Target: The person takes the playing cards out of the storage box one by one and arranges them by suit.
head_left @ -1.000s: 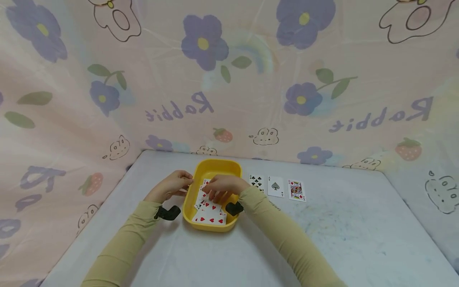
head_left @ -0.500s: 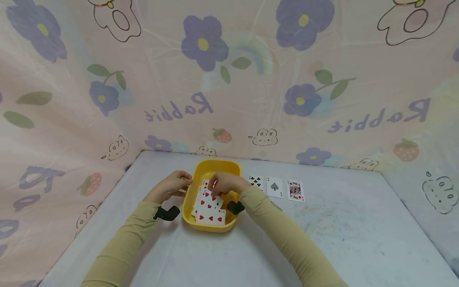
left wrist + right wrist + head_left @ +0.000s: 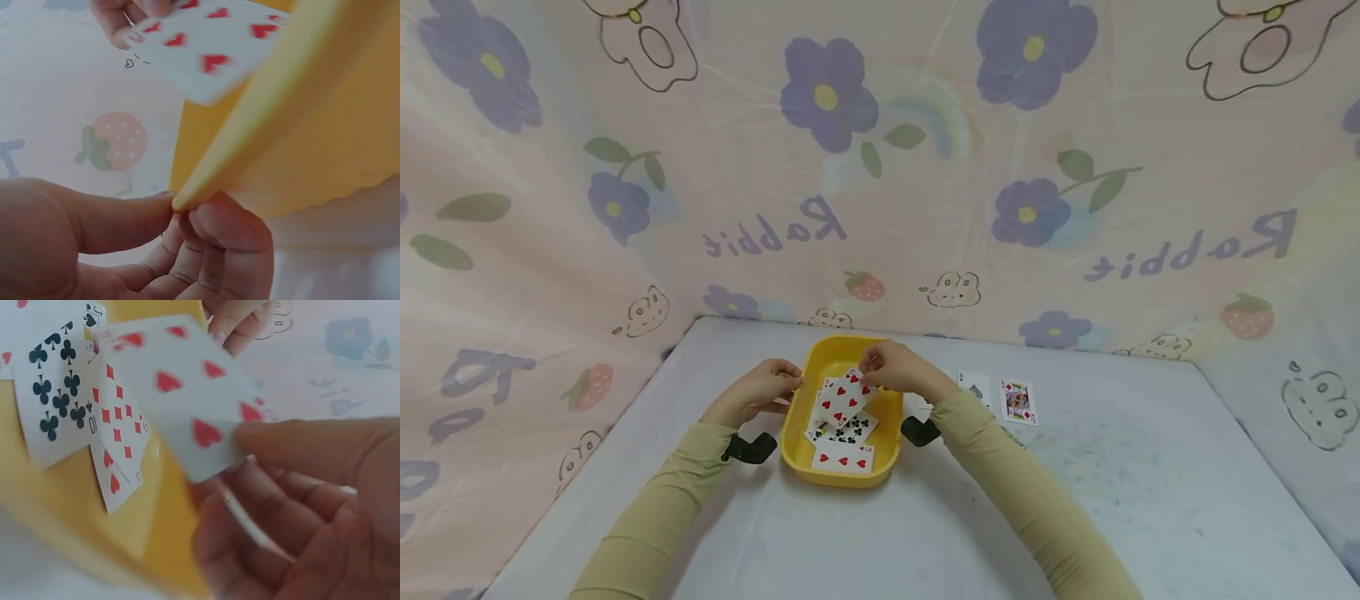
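Observation:
My left hand (image 3: 762, 387) pinches the left rim of a yellow plastic tray (image 3: 847, 480) between thumb and fingers, as the left wrist view shows up close. In my right hand (image 3: 904, 369), over the tray's right side, is a hearts playing card (image 3: 842, 400), pinched by one corner and lifted above the others. Lower in the tray lie a clubs card (image 3: 59, 394), a diamonds card (image 3: 119, 422) and, nearest me, another hearts card (image 3: 842, 458). The jack of spades (image 3: 92, 325) shows only in part.
Right of the tray, an ace of spades (image 3: 976, 388) and a king of diamonds (image 3: 1018, 402) lie face up on the white table (image 3: 1120, 483). The right hand and sleeve mostly cover a clubs card beside them. A printed curtain (image 3: 910, 217) stands behind the table.
The right hand has moved up and to the right, raising and turning the hearts card off the pile. This uncovers the clubs card. The left hand stays on the tray rim.

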The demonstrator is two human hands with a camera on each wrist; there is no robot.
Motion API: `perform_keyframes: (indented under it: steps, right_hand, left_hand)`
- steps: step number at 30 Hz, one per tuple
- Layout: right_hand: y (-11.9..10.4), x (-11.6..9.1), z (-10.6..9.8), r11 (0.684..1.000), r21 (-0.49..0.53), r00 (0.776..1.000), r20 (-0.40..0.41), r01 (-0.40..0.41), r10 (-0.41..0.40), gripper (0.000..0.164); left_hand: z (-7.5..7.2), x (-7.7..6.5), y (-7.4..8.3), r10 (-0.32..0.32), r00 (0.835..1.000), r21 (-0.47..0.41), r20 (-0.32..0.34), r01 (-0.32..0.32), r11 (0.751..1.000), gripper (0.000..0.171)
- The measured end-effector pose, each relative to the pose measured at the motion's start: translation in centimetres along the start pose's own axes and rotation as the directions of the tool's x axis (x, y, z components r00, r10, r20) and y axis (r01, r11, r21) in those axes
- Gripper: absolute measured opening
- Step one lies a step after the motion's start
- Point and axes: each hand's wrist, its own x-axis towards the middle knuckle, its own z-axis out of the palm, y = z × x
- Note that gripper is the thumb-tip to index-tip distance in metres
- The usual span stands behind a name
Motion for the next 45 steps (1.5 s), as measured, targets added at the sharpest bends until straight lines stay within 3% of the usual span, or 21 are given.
perform_keyframes:
  steps: [7,10,13,18,27,31,35,38,42,45]
  right_hand:
    - [1.8,-3.0,-2.1,0.976,0.19,0.991,-0.096,0.11,-0.093,0.024]
    - [3.0,-4.5,-2.8,0.961,0.25,0.987,-0.134,0.119,-0.087,0.029]
    - [4.6,-6.0,-3.2,0.949,0.307,0.986,-0.163,0.07,-0.02,0.027]
    - [8.3,-8.6,-3.6,0.902,0.431,0.978,-0.182,-0.016,0.104,0.025]
    - [13.5,-13.0,-5.8,0.843,0.536,0.945,-0.25,-0.048,0.212,0.032]
    - [14.8,-14.6,-7.4,0.832,0.55,0.927,-0.274,-0.066,0.255,0.033]
    - [16.2,-16.1,-9.0,0.816,0.575,0.926,-0.271,-0.062,0.262,0.032]
    - [17.3,-17.2,-10.1,0.82,0.567,0.919,-0.278,-0.077,0.279,0.036]
    - [18.5,-18.2,-10.9,0.836,0.523,0.881,-0.301,-0.166,0.364,0.052]
    - [19.4,-18.7,-11.0,0.819,0.526,0.844,-0.31,-0.23,0.436,0.059]
  left_hand:
    - [0.3,0.3,0.4,0.011,1.0,0.007,0.0,-0.011,1.0,0.025]
    - [0.2,0.4,0.2,0.016,1.0,0.001,0.003,-0.016,1.0,0.025]
    - [0.1,0.3,-0.1,0.018,1.0,0.001,0.009,-0.018,1.0,0.026]
    - [-0.1,0.2,-0.5,0.014,1.0,-0.005,0.01,-0.014,1.0,0.025]
    - [-0.2,0.3,-0.2,0.032,0.999,0.008,0.031,-0.032,0.999,0.027]
    - [-0.2,0.4,-0.4,0.005,1.0,0.006,0.021,-0.005,1.0,0.027]
    - [-0.1,0.3,-0.6,-0.004,1.0,0.001,0.022,0.004,1.0,0.026]
    - [0.0,0.3,-0.5,-0.001,1.0,0.0,0.021,0.001,1.0,0.026]
    - [0.0,0.4,-0.4,-0.004,1.0,0.003,0.014,0.004,1.0,0.026]
    - [0.0,0.4,-0.2,-0.008,1.0,0.009,0.016,0.008,1.0,0.025]
